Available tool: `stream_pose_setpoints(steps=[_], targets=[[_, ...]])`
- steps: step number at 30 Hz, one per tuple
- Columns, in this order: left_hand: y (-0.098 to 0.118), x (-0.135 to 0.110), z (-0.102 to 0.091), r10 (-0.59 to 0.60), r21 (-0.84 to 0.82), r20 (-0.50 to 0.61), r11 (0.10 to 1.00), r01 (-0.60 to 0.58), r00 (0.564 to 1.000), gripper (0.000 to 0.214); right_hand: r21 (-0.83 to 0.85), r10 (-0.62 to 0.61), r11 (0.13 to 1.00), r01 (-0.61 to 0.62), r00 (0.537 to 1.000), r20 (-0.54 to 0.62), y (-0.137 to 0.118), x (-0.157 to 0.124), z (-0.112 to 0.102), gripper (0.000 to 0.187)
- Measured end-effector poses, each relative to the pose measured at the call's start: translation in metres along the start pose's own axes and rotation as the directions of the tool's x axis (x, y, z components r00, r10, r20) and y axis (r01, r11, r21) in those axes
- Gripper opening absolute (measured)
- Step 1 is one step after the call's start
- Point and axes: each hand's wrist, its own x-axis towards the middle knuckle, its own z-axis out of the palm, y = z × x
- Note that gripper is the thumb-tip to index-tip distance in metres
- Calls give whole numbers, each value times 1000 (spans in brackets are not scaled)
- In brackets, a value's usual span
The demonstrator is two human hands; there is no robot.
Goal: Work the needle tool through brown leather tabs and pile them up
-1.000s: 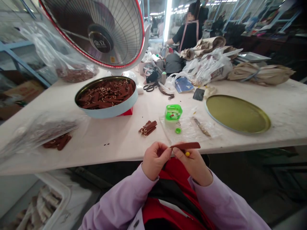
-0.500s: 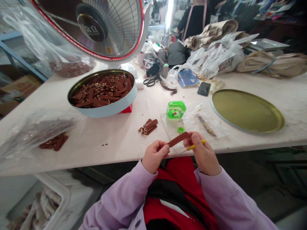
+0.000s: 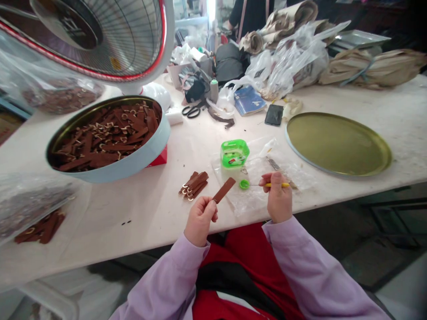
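Note:
Between the fingertips of my left hand (image 3: pixel 201 218) is one end of a flat brown strap (image 3: pixel 224 190), its free end pointing up and right. My right hand (image 3: pixel 279 195) pinches a thin tool with a yellow handle (image 3: pixel 285 185). The tool's fine metal tip reaches left to a small green cap (image 3: pixel 244 184) on a clear plastic sheet (image 3: pixel 235 205). Behind the cap stands a green plastic tub (image 3: pixel 235 154). A small pile of brown straps with metal rings (image 3: pixel 195 183) lies left of the cap.
A large round tin (image 3: pixel 133 162) full of ringed straps stands at left, beneath a fan (image 3: pixel 110 44). A gold-coloured lid (image 3: pixel 340 144) lies at right. Scissors (image 3: pixel 191 112), a phone (image 3: pixel 274 115) and a blue booklet (image 3: pixel 249 100) are farther back. A person (image 3: pixel 248 20) is beyond the table.
My right hand has let go of the strap's far end and moved the yellow-handled tool to the green cap. My left hand still holds the strap. The camera view has shifted.

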Motion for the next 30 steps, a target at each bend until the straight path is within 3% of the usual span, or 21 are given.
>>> stream_pose_setpoints(steps=[10,14,17,22,30], targets=[[-3,2,1,-56,-52,0,997,56,998,23,29,72,997,-72,997,12,18,10,-2,43],[5,-6,6,-106,-93,7,990,106,994,28,290,107,951,-104,994,2,-11,-4,-7,40],[12,-17,11,-123,-116,52,985,128,991,32,498,138,847,-188,981,136,-48,-24,-9,38],[22,-40,14,-76,-147,104,985,91,992,34,528,78,827,-192,970,232,-86,-55,-6,37],[32,-68,15,-2,-117,99,993,13,995,24,538,66,810,-233,948,312,-91,-78,-4,37]])
